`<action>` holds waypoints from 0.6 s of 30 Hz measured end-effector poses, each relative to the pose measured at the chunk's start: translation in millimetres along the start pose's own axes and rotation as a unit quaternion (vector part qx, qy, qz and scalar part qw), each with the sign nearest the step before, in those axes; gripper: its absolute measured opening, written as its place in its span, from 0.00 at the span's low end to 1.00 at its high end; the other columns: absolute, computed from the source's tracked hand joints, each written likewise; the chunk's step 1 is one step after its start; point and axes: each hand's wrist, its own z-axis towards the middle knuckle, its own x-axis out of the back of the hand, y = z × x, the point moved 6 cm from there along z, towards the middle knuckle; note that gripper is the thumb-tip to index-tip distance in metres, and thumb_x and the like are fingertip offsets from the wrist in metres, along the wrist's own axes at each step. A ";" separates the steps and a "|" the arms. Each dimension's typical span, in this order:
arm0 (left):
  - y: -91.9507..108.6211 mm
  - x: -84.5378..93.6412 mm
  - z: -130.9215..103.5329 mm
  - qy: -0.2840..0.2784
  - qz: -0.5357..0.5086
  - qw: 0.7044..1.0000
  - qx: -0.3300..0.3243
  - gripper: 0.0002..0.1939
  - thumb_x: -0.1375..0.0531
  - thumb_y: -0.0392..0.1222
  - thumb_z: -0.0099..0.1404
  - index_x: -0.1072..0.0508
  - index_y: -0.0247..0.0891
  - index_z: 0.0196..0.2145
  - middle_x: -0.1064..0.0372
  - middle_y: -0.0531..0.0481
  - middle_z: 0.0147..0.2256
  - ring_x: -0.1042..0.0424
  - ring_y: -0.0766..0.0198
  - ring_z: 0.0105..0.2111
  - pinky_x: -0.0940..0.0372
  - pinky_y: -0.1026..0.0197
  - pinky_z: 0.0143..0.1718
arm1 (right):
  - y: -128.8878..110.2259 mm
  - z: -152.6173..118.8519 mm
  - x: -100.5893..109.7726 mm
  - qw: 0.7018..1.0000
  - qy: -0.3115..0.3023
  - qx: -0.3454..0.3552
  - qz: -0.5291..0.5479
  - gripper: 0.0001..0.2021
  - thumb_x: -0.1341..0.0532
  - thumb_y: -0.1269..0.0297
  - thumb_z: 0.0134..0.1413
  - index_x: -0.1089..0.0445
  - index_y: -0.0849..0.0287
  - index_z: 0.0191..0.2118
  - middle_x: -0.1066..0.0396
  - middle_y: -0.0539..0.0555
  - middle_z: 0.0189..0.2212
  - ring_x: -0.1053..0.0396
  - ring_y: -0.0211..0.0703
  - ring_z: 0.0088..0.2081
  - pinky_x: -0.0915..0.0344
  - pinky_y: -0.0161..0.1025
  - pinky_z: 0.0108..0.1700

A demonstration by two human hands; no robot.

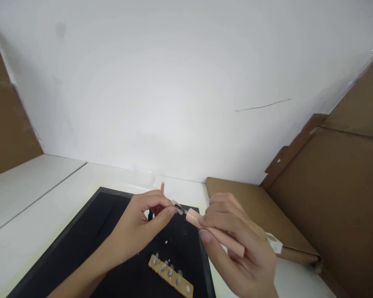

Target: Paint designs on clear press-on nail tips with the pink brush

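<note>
My right hand (pixel 239 240) is closed around a pink pen-shaped tool (pixel 224 239) that tapers to a thin grey tip. Between the thumb and index finger of my left hand (pixel 146 219) is a small clear piece (pixel 178 206) with a dark patch on it. The tool's tip meets or overlaps this piece; actual contact cannot be made out. Below both hands, a yellowish strip (pixel 170 276) carries several small clear upright pegs and a white dot. A thin pink stick end (pixel 162 187) shows behind my left hand, its lower part hidden.
A black mat (pixel 90 231) lies on the white table (pixel 40 194). Brown cardboard (pixel 255 211) lies to the right, with a small white box (pixel 274 243) partly behind my right hand. Cardboard walls stand left and right, a white wall (pixel 174 82) behind. White specks dot the mat.
</note>
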 end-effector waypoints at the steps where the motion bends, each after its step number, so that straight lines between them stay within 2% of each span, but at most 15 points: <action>1: 0.6 0.0 0.2 0.000 0.003 1.000 -0.001 0.10 0.43 0.35 0.62 0.29 0.36 0.23 0.36 0.55 0.22 0.40 0.69 0.23 0.44 0.66 0.27 | 0.7 0.1 -0.5 1.000 -0.006 -0.006 -0.011 0.11 0.44 0.81 0.48 0.35 0.58 0.34 0.39 0.47 0.22 0.40 0.38 0.24 0.41 0.42 0.31; 4: 1.4 -0.2 0.1 -0.005 0.004 1.000 0.001 0.10 0.43 0.36 0.63 0.26 0.36 0.25 0.33 0.54 0.23 0.39 0.69 0.23 0.43 0.65 0.27 | 1.9 0.1 -0.5 0.999 -0.008 -0.017 -0.028 0.10 0.45 0.81 0.48 0.38 0.57 0.29 0.44 0.45 0.18 0.45 0.37 0.22 0.42 0.43 0.32; 6: 1.2 0.0 -0.4 -0.005 0.002 1.000 0.003 0.10 0.43 0.36 0.63 0.26 0.36 0.26 0.32 0.53 0.24 0.38 0.69 0.24 0.43 0.65 0.27 | 1.4 0.2 0.5 1.000 0.003 -0.012 -0.020 0.10 0.45 0.81 0.48 0.37 0.57 0.30 0.43 0.45 0.19 0.44 0.37 0.22 0.42 0.43 0.32; 10: 1.9 -0.3 -1.6 -0.006 0.014 1.000 -0.001 0.11 0.43 0.36 0.62 0.29 0.35 0.23 0.37 0.54 0.22 0.40 0.69 0.23 0.44 0.66 0.26 | -2.0 2.3 1.3 1.000 0.019 0.008 -0.011 0.13 0.44 0.81 0.48 0.34 0.57 0.37 0.37 0.48 0.23 0.39 0.39 0.25 0.40 0.43 0.31; 14: 2.8 -2.2 -1.8 -0.015 0.012 1.000 -0.004 0.10 0.43 0.36 0.63 0.27 0.35 0.25 0.36 0.54 0.22 0.40 0.70 0.22 0.44 0.66 0.25 | -3.3 5.1 -2.9 1.000 -0.018 -0.002 -0.023 0.11 0.45 0.82 0.47 0.37 0.57 0.31 0.41 0.45 0.19 0.44 0.36 0.22 0.42 0.41 0.30; 16: 2.7 -2.4 -1.5 -0.015 0.008 1.000 -0.005 0.10 0.44 0.36 0.63 0.26 0.36 0.26 0.35 0.54 0.23 0.39 0.70 0.22 0.43 0.66 0.25 | -3.2 4.7 -2.5 1.000 -0.014 -0.002 -0.020 0.11 0.46 0.82 0.47 0.38 0.57 0.30 0.42 0.45 0.19 0.46 0.35 0.21 0.43 0.42 0.30; 18: 2.9 -2.1 -1.2 -0.013 0.014 1.000 -0.008 0.10 0.43 0.36 0.63 0.27 0.36 0.25 0.35 0.54 0.23 0.39 0.69 0.22 0.44 0.66 0.25 | -3.5 3.2 -0.4 1.000 0.008 0.008 -0.010 0.11 0.46 0.82 0.47 0.36 0.57 0.33 0.40 0.46 0.20 0.44 0.36 0.22 0.42 0.42 0.30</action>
